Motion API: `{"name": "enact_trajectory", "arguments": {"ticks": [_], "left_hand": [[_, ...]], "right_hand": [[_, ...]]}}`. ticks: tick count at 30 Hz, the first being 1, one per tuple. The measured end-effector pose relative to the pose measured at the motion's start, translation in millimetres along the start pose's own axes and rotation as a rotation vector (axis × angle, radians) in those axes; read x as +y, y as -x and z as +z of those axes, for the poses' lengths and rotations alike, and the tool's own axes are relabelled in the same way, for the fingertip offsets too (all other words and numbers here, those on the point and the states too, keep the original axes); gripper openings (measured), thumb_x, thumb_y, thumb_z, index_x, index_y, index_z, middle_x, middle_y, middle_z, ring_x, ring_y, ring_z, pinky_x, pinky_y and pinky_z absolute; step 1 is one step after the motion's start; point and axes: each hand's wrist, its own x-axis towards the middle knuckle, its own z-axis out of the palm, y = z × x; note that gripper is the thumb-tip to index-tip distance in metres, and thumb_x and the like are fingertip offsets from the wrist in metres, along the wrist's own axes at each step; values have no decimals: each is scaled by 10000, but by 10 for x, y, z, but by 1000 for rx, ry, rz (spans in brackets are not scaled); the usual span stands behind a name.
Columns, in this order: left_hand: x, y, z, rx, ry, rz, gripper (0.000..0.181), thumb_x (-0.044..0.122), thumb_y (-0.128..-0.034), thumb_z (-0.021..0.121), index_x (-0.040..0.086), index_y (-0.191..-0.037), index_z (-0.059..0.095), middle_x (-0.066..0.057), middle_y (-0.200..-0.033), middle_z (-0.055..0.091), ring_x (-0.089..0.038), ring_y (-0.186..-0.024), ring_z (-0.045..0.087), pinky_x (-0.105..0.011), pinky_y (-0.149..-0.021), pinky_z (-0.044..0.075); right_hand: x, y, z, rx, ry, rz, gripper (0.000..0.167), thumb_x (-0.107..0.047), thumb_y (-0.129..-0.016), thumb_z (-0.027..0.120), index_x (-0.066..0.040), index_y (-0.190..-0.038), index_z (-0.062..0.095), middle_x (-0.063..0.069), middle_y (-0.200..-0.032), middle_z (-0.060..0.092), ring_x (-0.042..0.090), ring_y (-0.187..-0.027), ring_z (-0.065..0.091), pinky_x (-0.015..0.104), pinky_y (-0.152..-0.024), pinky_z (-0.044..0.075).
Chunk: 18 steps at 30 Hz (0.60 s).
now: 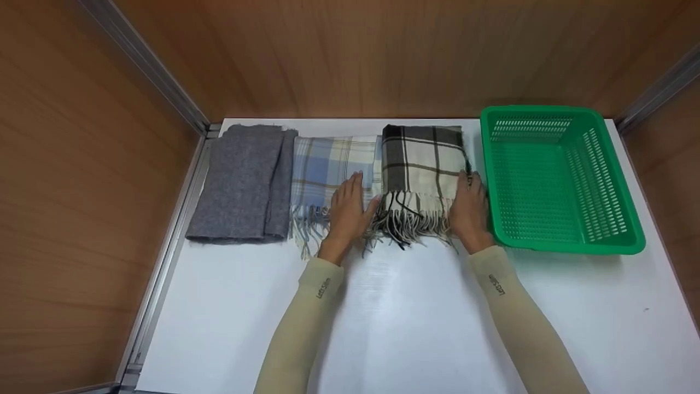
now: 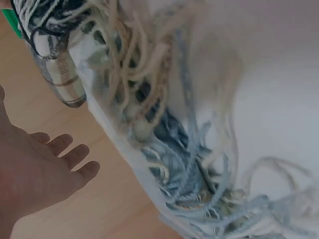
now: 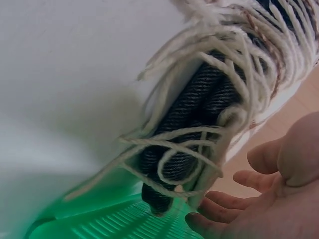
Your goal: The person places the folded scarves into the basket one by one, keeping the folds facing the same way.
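A folded blue and cream plaid scarf (image 1: 317,169) with fringe lies beside a folded black and white plaid scarf (image 1: 421,158), whose fringe (image 3: 239,64) points toward me. Over the right part of the blue scarf is my left hand (image 1: 348,213), fingers straight, thumb spread toward the black and white scarf. Along that scarf's right edge lies my right hand (image 1: 469,213), between it and the green basket (image 1: 495,230). The right wrist view has the right hand (image 3: 264,204) with fingers extended near the folded edge; whether it touches the cloth is unclear.
A folded grey cloth (image 1: 240,186) lies at the left of the white table (image 1: 404,328). The green basket, with perforated walls, stands at the right with nothing visible inside. Wooden panels (image 1: 350,60) rise behind and on both sides, with metal rails at the corners.
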Motion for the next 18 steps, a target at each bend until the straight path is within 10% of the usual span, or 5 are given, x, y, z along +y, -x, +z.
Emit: {"name": "enact_trajectory", "arguments": {"ticks": [18], "left_hand": [[247, -73, 189, -42, 216, 18, 692, 355, -1100, 570, 40, -1652, 293, -178, -1676, 352, -345, -1548, 335, -504, -1236, 327]], "right_hand": [[68, -93, 113, -25, -47, 156, 533, -57, -1115, 433, 187, -1557, 262, 404, -1508, 357, 539, -1377, 417, 661, -1088, 414]]}}
